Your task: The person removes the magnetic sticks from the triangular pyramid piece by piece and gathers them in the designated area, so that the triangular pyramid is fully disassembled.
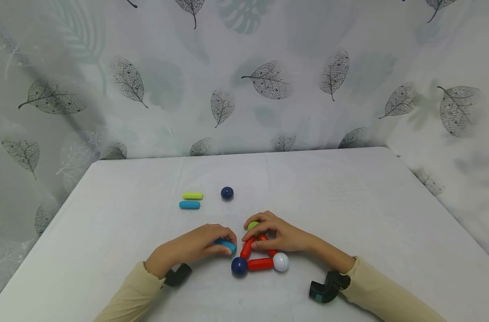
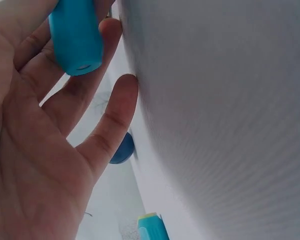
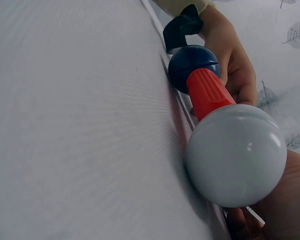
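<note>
Between thumb and fingers, my left hand pinches a blue rod, its free end pointing toward the corner of a triangle. Close up, the left wrist view shows that blue rod above the palm. The triangle lies on the table, built from red rods joined by a navy ball, a white ball and a lime green ball. My right hand grips its far corner, fingers curled about the green ball and the adjoining red rods. In the right wrist view the white ball hides most of that hand.
Farther back on the white table lie a lime rod, another blue rod and a loose navy ball. A leaf-patterned cloth hangs behind the table. Dark wrist mounts sit under both wrists.
</note>
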Demonstrator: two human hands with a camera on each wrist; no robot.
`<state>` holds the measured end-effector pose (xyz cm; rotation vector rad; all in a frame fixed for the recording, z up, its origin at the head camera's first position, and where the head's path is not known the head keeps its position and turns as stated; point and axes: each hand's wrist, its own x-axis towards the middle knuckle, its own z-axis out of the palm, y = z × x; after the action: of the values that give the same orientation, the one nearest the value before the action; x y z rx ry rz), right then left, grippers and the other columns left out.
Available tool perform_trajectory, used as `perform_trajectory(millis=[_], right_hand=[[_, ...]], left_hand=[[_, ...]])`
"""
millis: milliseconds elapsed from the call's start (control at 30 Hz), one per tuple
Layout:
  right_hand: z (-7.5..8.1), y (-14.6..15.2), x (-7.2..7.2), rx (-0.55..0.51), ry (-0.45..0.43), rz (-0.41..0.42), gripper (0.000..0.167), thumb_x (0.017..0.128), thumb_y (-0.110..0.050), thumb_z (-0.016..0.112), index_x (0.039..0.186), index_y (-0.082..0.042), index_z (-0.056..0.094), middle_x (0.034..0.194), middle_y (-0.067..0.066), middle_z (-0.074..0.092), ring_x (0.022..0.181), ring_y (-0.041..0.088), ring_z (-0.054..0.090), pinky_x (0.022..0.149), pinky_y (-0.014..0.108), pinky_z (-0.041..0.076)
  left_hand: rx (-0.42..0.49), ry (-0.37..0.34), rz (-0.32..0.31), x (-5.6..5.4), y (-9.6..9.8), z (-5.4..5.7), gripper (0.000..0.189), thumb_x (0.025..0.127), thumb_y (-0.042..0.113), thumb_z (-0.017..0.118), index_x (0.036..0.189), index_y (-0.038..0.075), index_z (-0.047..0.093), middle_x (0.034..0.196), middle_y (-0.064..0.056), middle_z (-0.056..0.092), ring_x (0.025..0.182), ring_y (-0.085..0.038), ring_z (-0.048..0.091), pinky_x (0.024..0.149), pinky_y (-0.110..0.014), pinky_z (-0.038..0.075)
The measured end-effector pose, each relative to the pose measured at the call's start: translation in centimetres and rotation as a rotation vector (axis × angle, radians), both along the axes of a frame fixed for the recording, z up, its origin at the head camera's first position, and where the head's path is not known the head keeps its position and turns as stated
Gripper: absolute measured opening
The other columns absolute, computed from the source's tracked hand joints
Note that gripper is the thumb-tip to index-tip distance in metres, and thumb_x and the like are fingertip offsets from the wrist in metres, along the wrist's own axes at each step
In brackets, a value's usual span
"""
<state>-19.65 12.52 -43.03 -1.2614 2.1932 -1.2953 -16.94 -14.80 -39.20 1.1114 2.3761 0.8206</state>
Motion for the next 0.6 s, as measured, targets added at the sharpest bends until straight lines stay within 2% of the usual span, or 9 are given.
perform_trajectory(millis=[233,433,600], right_hand=[[-0.1,0.0,0.0,-0.003,0.002,0.0,0.022,0.092,-0.021,0.068,0.114,-0.02,0.072,0.128,0.002,0.056,0.119,0.018,0.041,0.095,0.039,0.038],[-0.1,0.1,0.0,0.002,0.007,0.0,0.022,0.093,-0.022,0.067,0.114,-0.02,0.072,0.129,0.001,0.055,0.12,0.018,0.04,0.097,0.04,0.038],[0.0,0.1,0.0,0.004,0.004,0.0,0.022,0.093,-0.022,0.067,0.114,-0.02,0.072,0.129,0.002,0.056,0.12,0.018,0.04,0.097,0.04,0.038]], left_hand=[[0.027,-0.032,0.049,-0.2,-0.5,-0.1,0.027,0.096,0.034,0.062,0.115,0.015,0.062,0.104,0.01,0.062,0.097,-0.006,0.054,0.093,-0.028,0.048],[0.121,0.022,0.083,-0.9,-1.9,-0.3,0.024,0.094,0.029,0.065,0.112,0.014,0.065,0.105,0.007,0.064,0.097,-0.008,0.056,0.09,-0.027,0.048],[0.144,0.042,0.12,-1.3,-2.8,-0.2,0.022,0.092,0.026,0.068,0.109,0.012,0.067,0.103,0.007,0.066,0.092,-0.006,0.055,0.082,-0.024,0.048]])
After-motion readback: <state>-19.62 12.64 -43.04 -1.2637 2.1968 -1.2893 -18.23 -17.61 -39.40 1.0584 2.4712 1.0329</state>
